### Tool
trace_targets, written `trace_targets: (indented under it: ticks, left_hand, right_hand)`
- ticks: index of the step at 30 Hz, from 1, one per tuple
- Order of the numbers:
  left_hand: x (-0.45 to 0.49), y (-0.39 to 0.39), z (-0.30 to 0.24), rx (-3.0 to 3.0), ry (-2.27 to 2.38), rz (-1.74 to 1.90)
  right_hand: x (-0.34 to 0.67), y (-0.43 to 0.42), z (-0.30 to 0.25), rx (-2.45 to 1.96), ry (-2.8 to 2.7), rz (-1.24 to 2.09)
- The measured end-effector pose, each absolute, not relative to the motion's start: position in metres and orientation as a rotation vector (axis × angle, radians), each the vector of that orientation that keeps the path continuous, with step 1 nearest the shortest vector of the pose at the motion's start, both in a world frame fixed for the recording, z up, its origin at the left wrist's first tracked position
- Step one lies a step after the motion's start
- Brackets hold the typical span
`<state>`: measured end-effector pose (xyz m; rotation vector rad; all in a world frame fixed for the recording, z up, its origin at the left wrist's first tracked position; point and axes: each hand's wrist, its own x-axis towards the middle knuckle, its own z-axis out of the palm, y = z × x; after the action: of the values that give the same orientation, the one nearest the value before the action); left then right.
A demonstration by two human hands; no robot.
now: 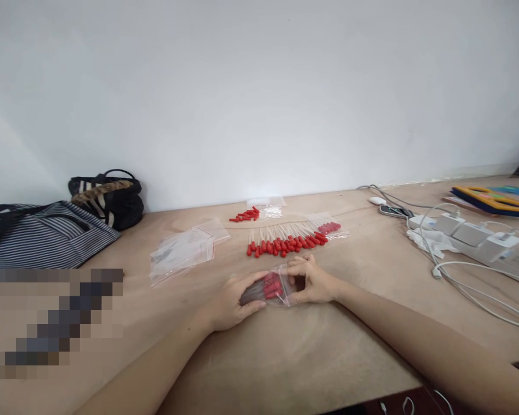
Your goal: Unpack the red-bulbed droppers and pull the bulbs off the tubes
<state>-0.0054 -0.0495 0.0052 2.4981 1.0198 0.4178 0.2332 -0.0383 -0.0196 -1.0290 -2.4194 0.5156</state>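
Both my hands hold a small clear plastic bag (275,288) filled with red-capped droppers, resting on the wooden table (285,357). My left hand (231,302) wraps around the bag's left end. My right hand (312,280) pinches its right end, fingers closed on the plastic. Just beyond the bag lies a row of several loose red-capped droppers (285,241). A smaller heap of red caps (244,215) lies farther back.
A pile of empty clear bags (182,252) lies to the left. Two more filled bags (328,226) sit behind the row. A striped bag (38,233) and a black handbag (110,199) stand at the far left. A power strip with chargers and cables (471,236) lies right.
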Motion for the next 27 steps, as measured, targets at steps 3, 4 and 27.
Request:
trace_targets:
  ticks: [3, 4, 27]
  left_hand:
    - [-0.004, -0.048, 0.004, 2.488, 1.032, 0.463]
    - [-0.004, -0.048, 0.004, 2.484, 1.028, 0.473]
    - [-0.005, -0.045, -0.001, 2.445, 1.021, 0.536]
  right_hand:
    - [0.230, -0.039, -0.020, -1.058, -2.391, 0.489]
    - [0.229, -0.039, -0.019, -1.074, -2.377, 0.472]
    - [0.212, -0.053, -0.012, -0.919, -2.421, 0.007]
